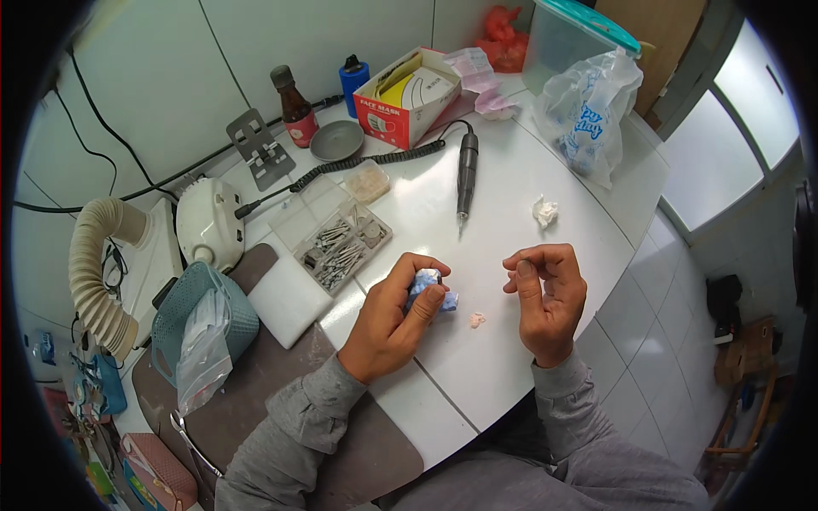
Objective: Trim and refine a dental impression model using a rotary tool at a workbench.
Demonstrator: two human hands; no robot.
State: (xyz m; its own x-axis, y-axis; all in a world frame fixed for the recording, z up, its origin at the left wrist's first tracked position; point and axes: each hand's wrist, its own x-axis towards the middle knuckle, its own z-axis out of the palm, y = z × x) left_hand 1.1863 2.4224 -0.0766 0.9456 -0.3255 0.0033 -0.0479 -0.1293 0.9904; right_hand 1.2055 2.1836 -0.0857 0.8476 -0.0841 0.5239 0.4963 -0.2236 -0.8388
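Note:
My left hand [394,319] is closed round a small light-blue and white block [423,281], which looks like a plaster cast; its far side is hidden by my fingers. To the right, my right hand [550,298] is raised over the white table with its fingers curled and the thumb close to the fingertips. Whether anything small sits in that pinch I cannot make out. Between the two hands lies a little pink crumbly lump [477,319]. Beyond them rests a black rotary handpiece [467,175] with a thin bit, its coiled cord running left.
A clear box of metal bits [345,243] and a white pad [290,298] are left of my hands. Farther left stand a teal basket [247,319], a white machine [210,221] and a ribbed hose [94,255]. Crumpled tissue [544,212] and a plastic bag [588,119] lie right.

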